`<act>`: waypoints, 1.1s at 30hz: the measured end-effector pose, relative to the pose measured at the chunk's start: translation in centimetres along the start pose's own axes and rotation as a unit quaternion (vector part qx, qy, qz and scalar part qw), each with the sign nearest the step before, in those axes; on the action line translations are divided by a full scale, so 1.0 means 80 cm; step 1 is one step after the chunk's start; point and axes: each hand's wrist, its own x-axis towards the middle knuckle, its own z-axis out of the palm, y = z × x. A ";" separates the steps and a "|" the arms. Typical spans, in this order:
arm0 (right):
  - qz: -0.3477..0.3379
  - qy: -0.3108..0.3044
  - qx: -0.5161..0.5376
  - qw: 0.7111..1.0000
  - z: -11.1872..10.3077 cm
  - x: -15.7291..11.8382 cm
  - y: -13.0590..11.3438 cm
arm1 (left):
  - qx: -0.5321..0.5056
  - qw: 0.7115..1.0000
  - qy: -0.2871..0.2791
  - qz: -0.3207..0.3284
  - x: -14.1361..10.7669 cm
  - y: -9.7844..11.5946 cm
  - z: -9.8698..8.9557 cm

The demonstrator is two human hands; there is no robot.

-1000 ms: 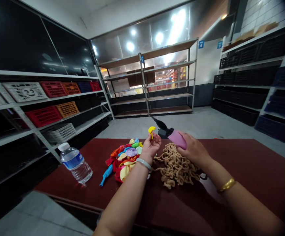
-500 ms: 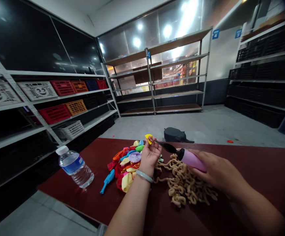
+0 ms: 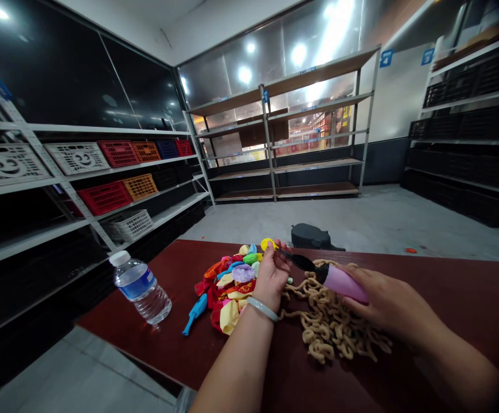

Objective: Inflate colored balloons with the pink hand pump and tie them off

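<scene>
My left hand, wearing a pale bangle, pinches a small yellow balloon between its fingers. In my right hand is a pink hand pump with a black tapered nozzle. The nozzle tip points left and reaches the fingers of my left hand; whether it sits inside the balloon's neck is hidden. Left of my left wrist lies a heap of limp, multicoloured balloons. Below the pump is a pile of tan, curled, rope-like strands, one stretching toward my left wrist.
A water bottle stands on the left of the dark red table. Beyond the table, a dark grey object rests on the floor. Shelving with coloured crates lines the left wall, and a metal rack stands at the back.
The view has turned slightly left, so everything sits further right. The yellow balloon now shows a rounder outline at my left fingertips. Both hands keep their holds.
</scene>
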 end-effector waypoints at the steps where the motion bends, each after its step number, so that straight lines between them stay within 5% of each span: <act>1: 0.000 0.002 -0.003 1.000 0.000 0.000 0.000 | 0.017 1.000 0.000 0.014 -0.001 -0.002 0.001; 8: 0.012 0.008 -0.035 0.999 -0.008 0.000 -0.002 | 0.069 0.995 -0.049 0.060 -0.006 -0.013 0.002; 18: 0.025 0.002 -0.024 0.999 -0.004 0.000 0.005 | 0.110 0.987 -0.112 0.031 -0.007 -0.019 -0.005; 22: 0.029 0.004 -0.033 0.999 -0.004 0.000 0.009 | 0.155 0.982 -0.109 0.015 -0.012 -0.016 -0.002; 33: 0.021 0.005 -0.023 0.999 -0.008 0.001 0.009 | 0.268 0.953 -0.108 0.097 -0.023 -0.016 0.006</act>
